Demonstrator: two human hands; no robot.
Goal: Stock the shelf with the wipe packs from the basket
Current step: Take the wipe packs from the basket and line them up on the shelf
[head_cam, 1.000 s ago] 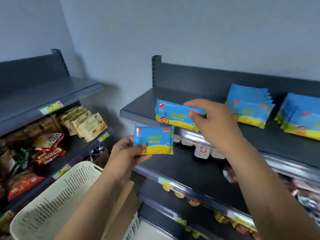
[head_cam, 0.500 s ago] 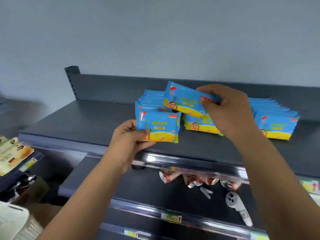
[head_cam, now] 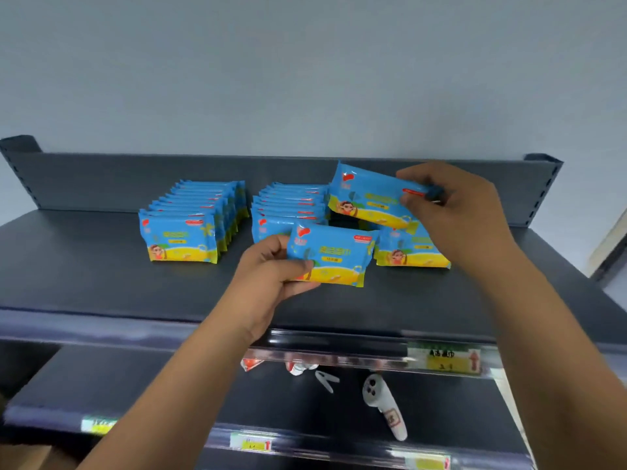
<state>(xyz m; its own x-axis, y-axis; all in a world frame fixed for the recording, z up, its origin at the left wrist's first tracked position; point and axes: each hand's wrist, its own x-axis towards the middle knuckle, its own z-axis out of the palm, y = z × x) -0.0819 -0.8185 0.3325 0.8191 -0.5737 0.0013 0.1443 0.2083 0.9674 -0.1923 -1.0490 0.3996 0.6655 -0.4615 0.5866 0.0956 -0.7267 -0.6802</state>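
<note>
Two wipe packs are in hand: the left hand (head_cam: 271,269) grips one (head_cam: 330,254) low before the middle row (head_cam: 288,206), the right hand (head_cam: 454,212) pinches another (head_cam: 369,198) above the right row (head_cam: 412,251). Best set each upright, flush against its row's front pack.

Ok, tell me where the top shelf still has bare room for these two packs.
The top shelf is bare left of the left row, and along the front edge before all three rows. A narrow bare strip separates the left row from the middle row. It is crowded around the right row, where the right hand and left hand each hold a pack.
</note>
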